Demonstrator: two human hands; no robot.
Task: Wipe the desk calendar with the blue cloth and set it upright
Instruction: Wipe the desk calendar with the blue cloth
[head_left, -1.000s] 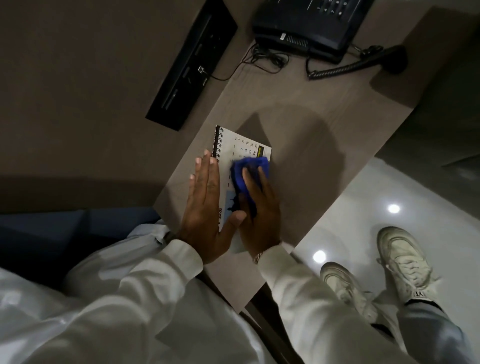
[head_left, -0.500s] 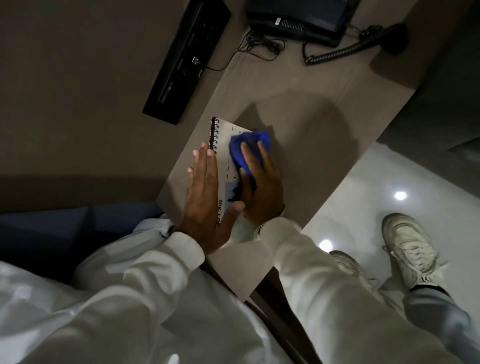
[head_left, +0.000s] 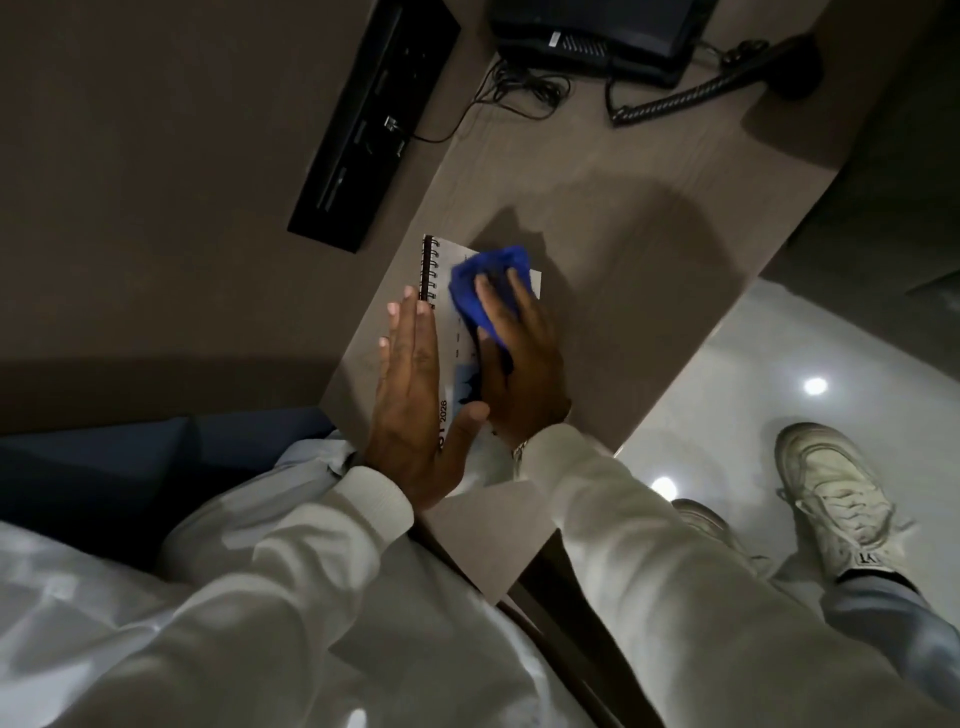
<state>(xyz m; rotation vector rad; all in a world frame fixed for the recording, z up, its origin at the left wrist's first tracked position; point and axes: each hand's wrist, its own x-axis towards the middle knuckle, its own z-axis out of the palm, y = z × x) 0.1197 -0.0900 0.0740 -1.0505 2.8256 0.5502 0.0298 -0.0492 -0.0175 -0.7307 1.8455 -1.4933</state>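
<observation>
From my remote seat, the view drops onto a narrow wood-grain desk (head_left: 623, 218) in dim light. At its far end sits a black telephone (head_left: 597, 36), its handset (head_left: 727, 83) lying off the cradle on a coiled cord, with thin cables tangled beside the base. A long black panel (head_left: 374, 119) is set on the wall surface to the left. Nothing lies between the phone and the work area; bare desk separates them. The desk calendar (head_left: 447, 317) lies flat near the desk's near end, spiral binding toward the left. My left hand (head_left: 410, 395) rests flat along the binding edge, fingers straight and pressed together, thumb angled out across the page. My right hand (head_left: 519, 364) bears down on the bunched blue cloth (head_left: 483, 286), fingers slightly spread over it, covering the calendar's far right portion. White sneakers (head_left: 831, 493) stand on the glossy floor to the right.
</observation>
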